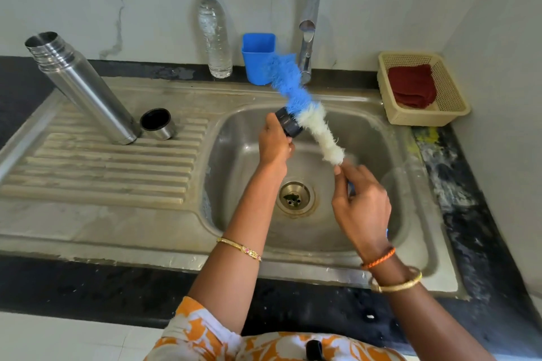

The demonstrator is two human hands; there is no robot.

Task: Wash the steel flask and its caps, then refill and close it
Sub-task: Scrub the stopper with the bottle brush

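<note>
- Right hand (362,208) nearest, over the steel sink basin (366,138), fingers curled round the blue handle of a long bottle brush with blue and white bristles (305,114).
- Left hand (274,143) further in, gripping a small dark round inner cap (289,125) above the basin; white part of the bristles touching the cap's side.
- Round brass drain (294,198) in the basin floor between the two forearms.
- Ribbed steel draining board (102,167) to the left: tall open steel flask (82,88) standing on it, no cap on; short steel outer cap with black inside (158,124) just beside the flask's base.
- Back on the black bench (17,88): clear plastic water bottle with teal lid (214,35), blue plastic holder cup (258,57), steel tap (308,32).
- Far right: cream mesh basket (448,97) holding a folded dark red cloth (412,86).
</note>
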